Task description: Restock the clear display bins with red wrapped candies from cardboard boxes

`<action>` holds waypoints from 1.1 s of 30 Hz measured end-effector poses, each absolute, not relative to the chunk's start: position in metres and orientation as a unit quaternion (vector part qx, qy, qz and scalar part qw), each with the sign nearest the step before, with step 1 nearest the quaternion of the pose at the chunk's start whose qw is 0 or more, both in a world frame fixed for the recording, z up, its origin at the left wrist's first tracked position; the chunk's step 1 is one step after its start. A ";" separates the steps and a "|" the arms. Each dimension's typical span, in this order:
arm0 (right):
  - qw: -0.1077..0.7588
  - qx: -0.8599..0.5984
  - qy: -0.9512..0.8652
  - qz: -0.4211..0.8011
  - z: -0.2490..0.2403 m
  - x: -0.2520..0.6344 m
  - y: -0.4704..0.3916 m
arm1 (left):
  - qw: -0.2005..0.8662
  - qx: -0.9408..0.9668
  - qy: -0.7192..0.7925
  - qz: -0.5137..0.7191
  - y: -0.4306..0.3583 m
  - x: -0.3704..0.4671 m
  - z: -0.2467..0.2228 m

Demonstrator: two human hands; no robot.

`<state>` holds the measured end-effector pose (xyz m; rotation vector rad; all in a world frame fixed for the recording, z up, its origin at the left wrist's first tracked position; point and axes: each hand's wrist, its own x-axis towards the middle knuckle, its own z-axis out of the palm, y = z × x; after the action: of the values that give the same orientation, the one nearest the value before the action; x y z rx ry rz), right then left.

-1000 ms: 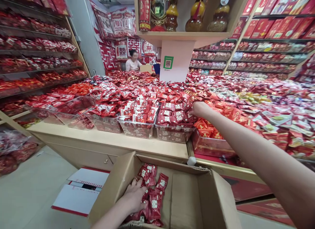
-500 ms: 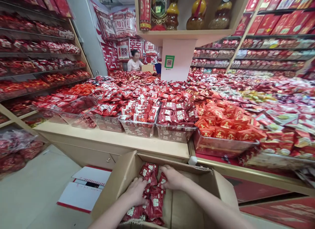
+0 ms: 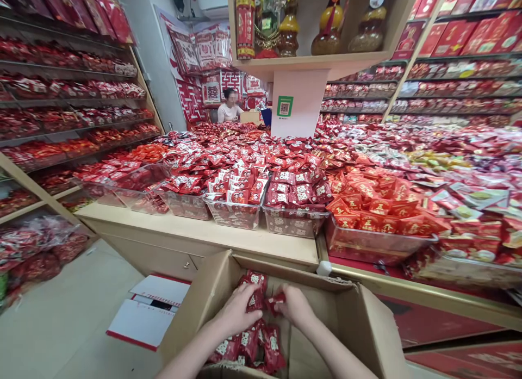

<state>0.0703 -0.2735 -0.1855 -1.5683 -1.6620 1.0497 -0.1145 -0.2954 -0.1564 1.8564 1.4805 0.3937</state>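
Note:
Small red packets (image 3: 272,343) with white double-happiness characters lie in a pile on the left side of an open cardboard box (image 3: 338,314) in front of me. My left hand (image 3: 238,314) rests over the pile, fingers stretched forward and thumb spread apart, touching packets around it. Opposite it, my right hand (image 3: 297,305) pinches one red packet (image 3: 274,303) between thumb and fingers, just above the box floor. Another packet (image 3: 256,284) shows beyond my left fingertips, near the box's far wall.
Behind the box runs a wooden counter (image 3: 196,227) with clear plastic bins (image 3: 296,221) of wrapped packets. White cartons (image 3: 141,319) lie on the floor at left. Stocked shelves (image 3: 73,96) line the left wall. A person (image 3: 229,111) sits at the back.
My right hand has closed on a packet and drawn it slightly back from the pile. My left hand has slid forward over the packets. The view has shifted a little.

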 end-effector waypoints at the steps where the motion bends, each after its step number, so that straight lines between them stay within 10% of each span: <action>1: 0.328 -0.578 -0.621 0.415 -0.174 0.073 -0.273 | 0.411 0.692 0.556 0.206 -0.294 -0.109 -0.151; 6: 0.398 -0.499 -0.492 0.592 -0.115 0.080 -0.280 | 0.620 0.509 0.481 0.354 -0.293 -0.074 -0.112; 15: 0.514 -0.420 -0.378 0.646 -0.079 0.092 -0.288 | 0.690 0.380 0.446 0.425 -0.294 -0.053 -0.065; 23: 0.526 -0.441 -0.459 0.564 -0.079 0.090 -0.290 | 0.615 0.446 0.482 0.437 -0.298 -0.051 -0.068; 33: 0.469 -0.373 -0.661 0.451 -0.059 0.112 -0.291 | 0.837 0.187 0.334 0.392 -0.299 -0.058 -0.053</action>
<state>0.1125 -0.2910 -0.0588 -0.9149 -1.6204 1.1064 -0.0575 -0.2987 -0.0533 0.3958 0.7064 0.8289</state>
